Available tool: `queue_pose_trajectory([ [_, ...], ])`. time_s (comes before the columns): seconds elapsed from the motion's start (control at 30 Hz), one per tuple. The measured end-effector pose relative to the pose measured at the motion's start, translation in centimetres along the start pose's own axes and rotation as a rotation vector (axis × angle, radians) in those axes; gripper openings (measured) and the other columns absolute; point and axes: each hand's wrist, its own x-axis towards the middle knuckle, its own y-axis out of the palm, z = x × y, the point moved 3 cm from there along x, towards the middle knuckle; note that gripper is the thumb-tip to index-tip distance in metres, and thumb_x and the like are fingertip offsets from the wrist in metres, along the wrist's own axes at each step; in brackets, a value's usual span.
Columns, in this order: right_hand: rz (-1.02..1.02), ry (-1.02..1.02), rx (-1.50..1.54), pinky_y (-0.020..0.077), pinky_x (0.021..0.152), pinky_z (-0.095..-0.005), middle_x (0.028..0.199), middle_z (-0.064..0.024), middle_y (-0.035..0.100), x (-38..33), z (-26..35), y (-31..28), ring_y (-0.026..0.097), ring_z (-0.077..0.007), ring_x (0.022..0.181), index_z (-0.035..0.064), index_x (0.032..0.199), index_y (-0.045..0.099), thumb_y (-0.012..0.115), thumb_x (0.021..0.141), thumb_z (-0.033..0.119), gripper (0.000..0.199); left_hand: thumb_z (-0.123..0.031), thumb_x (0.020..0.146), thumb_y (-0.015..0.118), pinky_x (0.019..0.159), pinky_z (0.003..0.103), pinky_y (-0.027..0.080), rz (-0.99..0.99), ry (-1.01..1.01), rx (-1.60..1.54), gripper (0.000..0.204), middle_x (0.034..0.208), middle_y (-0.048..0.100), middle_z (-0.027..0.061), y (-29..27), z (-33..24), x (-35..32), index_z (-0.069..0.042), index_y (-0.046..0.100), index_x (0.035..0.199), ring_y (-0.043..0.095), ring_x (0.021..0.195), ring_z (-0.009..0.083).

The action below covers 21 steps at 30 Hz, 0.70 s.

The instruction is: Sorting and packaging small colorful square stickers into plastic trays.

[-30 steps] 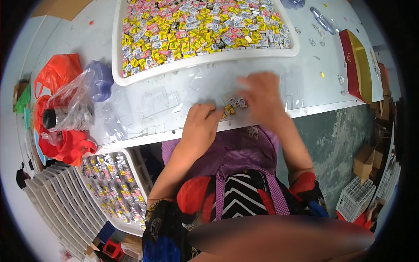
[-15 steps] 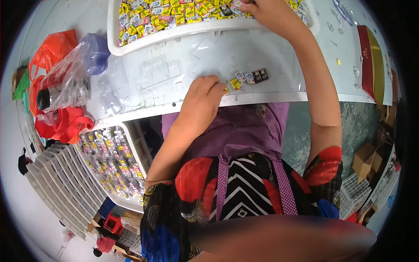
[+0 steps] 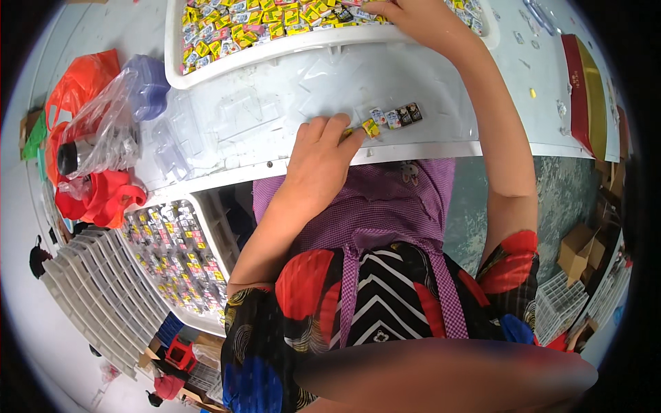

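Note:
At the table's near edge, my left hand (image 3: 320,155) is closed, its thumb and fingers around a small yellow block (image 3: 348,131) that is mostly covered. Just right of its fingertips lie a yellow printed block (image 3: 371,128) and a white one (image 3: 376,115). Touching or close to these is a short row of black blocks (image 3: 411,113) with a white one at its left end, seemingly in clear plastic. My right hand (image 3: 423,20) reaches over the white tray (image 3: 275,54) heaped with small yellow, white, pink and black blocks (image 3: 261,17). Its thumb points left among them; the other fingers are mostly cut off by the upper edge.
Clear plastic trays (image 3: 251,113) lie flat on the table. To the left are an orange bag (image 3: 86,79), purple plastic containers (image 3: 147,86) and a bagged bottle (image 3: 103,151). A red and gold box (image 3: 582,100) stands right. Lower left, another tray (image 3: 206,234) holds packed blocks.
My left hand has shifted slightly right and up, its fingertips now against the loose yellow block. My right hand's thumb reaches further left over the heap.

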Motion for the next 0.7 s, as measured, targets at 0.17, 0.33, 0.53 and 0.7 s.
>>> queue_pose_trajectory([
  [0.17,0.074,-0.157,-0.108,0.0476,0.074,-0.0419,0.083,-0.0172,0.064,0.8,0.2,0.2,0.06,-0.0358,0.081,-0.0003,0.084,0.062,0.066,0.084,0.015,0.016,0.003,0.07,0.061,0.084,0.038,0.042,0.014,-0.016,-0.03,0.037,0.11,0.057,0.011,-0.4,0.3,-0.1,-0.006,0.068,0.106,0.052,0.098,0.0291],
  [0.33,0.051,0.103,0.032,0.0489,0.074,-0.0429,0.081,-0.0187,0.064,1.7,1.2,0.5,0.062,-0.0357,0.08,-0.0017,0.081,0.062,0.066,0.083,0.016,0.018,0.007,0.068,0.061,0.087,0.04,0.043,0.04,-0.047,-0.1,0.044,0.111,0.056,0.0129,-0.5,0.7,0.0,-0.005,0.066,0.111,0.051,0.099,0.0324],
  [0.53,0.044,0.043,-0.073,0.0497,0.071,-0.0432,0.08,-0.0209,0.064,2.5,1.2,0.8,0.063,-0.0369,0.077,-0.0027,0.081,0.062,0.067,0.082,0.019,0.022,0.006,0.071,0.057,0.086,0.036,0.04,-0.013,-0.039,-0.075,0.043,0.109,0.055,0.0092,-0.2,-0.4,1.8,-0.002,0.064,0.112,0.049,0.101,0.0284],
  [0.7,0.122,0.13,-0.15,0.0494,0.07,-0.0437,0.08,-0.0208,0.064,2.7,0.9,1.1,0.062,-0.0367,0.077,-0.0016,0.081,0.062,0.067,0.082,0.019,0.021,0.007,0.071,0.056,0.088,0.037,0.036,0.033,-0.059,-0.171,0.043,0.109,0.055,0.008,0.4,-0.7,1.7,-0.003,0.065,0.112,0.047,0.103,0.0275],
])
